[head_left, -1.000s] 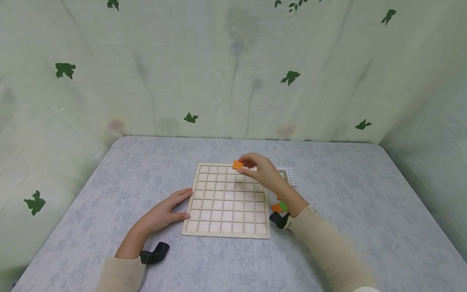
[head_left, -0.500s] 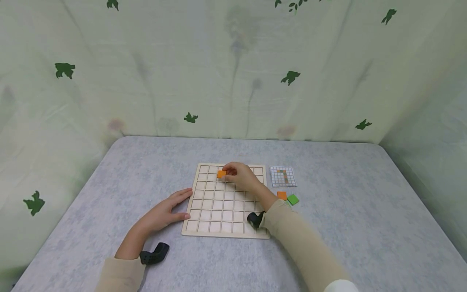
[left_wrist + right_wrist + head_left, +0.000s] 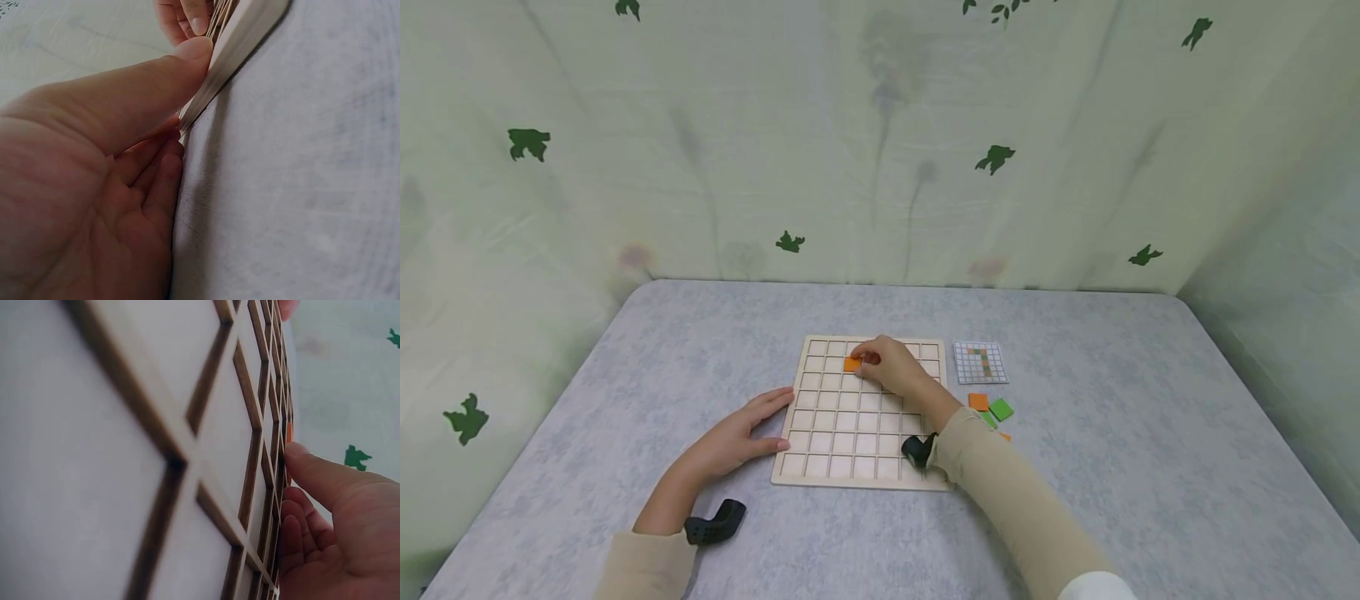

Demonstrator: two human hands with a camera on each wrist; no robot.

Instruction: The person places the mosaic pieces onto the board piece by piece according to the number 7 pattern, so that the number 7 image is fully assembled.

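A pale wooden grid board [image 3: 856, 421] lies flat on the table. My right hand [image 3: 891, 367] pinches an orange square tile [image 3: 852, 365] between thumb and fingers, at a cell in the second row from the back, third column from the left. In the right wrist view, only a sliver of the orange tile [image 3: 289, 432] shows beyond the thumb, low against the grid. Along the board's left edge rests my left hand [image 3: 737, 437], its fingers extended and spread from the thumb. The left wrist view has the left thumb [image 3: 187, 53] touching that edge.
Right of the board lies a small printed card [image 3: 981, 363] with a coloured grid pattern. Nearer are an orange tile [image 3: 978, 402], a green tile [image 3: 1002, 409] and further tiles partly covered by the right sleeve [image 3: 992, 475]. Black wrist-worn devices [image 3: 715, 523] sit at both wrists.
My right hand has carried the orange tile leftward and down from above the board's back edge to the second-row cell. The card and loose tiles came into view. My left hand stays put.
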